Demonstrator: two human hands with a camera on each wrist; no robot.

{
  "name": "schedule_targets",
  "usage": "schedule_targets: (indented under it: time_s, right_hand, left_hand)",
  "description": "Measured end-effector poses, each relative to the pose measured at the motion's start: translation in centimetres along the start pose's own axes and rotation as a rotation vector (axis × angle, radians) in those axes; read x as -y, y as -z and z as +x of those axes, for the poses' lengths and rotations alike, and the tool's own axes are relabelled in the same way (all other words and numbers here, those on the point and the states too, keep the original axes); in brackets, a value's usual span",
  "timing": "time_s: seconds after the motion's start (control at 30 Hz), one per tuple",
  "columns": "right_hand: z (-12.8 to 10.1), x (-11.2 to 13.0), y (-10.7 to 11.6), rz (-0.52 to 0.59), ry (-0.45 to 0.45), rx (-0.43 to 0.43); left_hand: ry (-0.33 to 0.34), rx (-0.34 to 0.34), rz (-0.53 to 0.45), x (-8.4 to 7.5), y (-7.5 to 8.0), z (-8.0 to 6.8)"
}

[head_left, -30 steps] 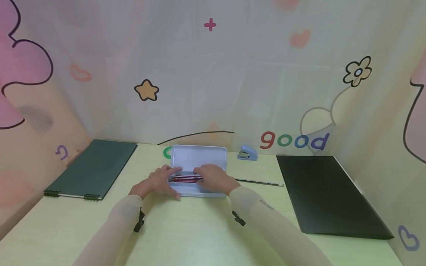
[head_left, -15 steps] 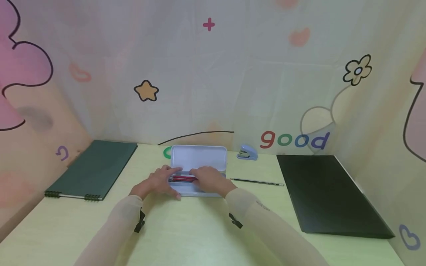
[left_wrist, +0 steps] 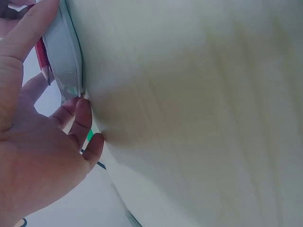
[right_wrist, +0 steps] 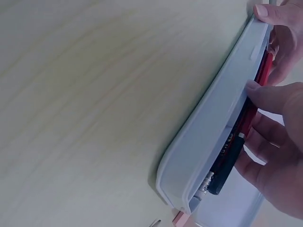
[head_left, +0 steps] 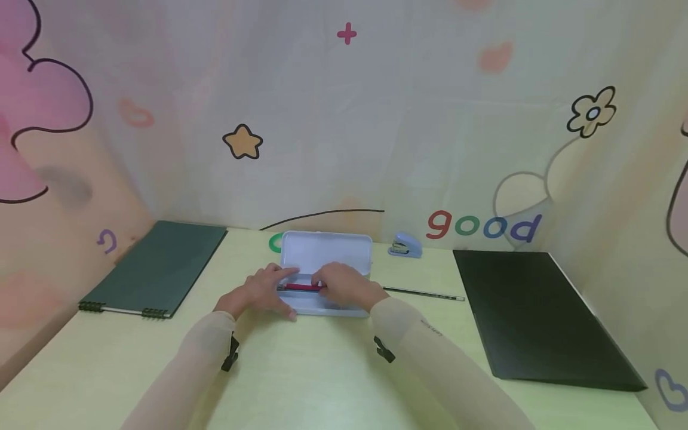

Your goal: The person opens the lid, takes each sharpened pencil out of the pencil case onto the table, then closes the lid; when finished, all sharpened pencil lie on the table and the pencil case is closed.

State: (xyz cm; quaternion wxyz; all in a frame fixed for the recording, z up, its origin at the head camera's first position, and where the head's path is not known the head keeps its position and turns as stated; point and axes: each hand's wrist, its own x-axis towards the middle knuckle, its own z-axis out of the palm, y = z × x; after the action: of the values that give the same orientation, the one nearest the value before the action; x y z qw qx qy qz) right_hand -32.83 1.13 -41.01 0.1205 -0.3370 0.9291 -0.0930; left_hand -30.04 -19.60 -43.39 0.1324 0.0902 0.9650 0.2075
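Observation:
An open white pencil case (head_left: 326, 248) stands at the back middle of the table, its lid raised behind it. My left hand (head_left: 263, 292) grips the left end, thumb at the front edge. In the left wrist view its fingertips touch the case's end. My right hand (head_left: 346, 285) reaches into the case and pinches a red pencil (right_wrist: 248, 120) with a dark end and a white band. The pencil's sharpened tip points toward my left hand. Beneath it in the case lies another pencil (right_wrist: 203, 186) with a silver ferrule, partly hidden.
Right of the case a dark pencil (head_left: 424, 293) lies on the table. Behind it stands a blue stapler (head_left: 405, 245), and a green ring (head_left: 275, 242) shows behind the lid. A green spiral-bound pad (head_left: 161, 269) lies at left, a black folder (head_left: 537, 316) at right.
My right hand has shifted slightly left over the case. Several pencils showed side by side before; now mainly one red pencil shows between my hands. My left hand has stayed on the case.

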Motion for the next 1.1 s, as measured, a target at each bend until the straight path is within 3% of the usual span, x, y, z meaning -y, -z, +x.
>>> schedule_targets:
  time_s: [0.53,1.1]
  right_hand:
    - [-1.0,-0.4,2.3,-0.071,0.047,0.028]
    - [-2.2,-1.7,3.7,0.026,-0.015,0.153]
  left_hand:
    - [-0.019,0.002,0.019,-0.1,0.1,0.1]
    - [-0.002,0.002,0.024,0.1,0.0,0.2]
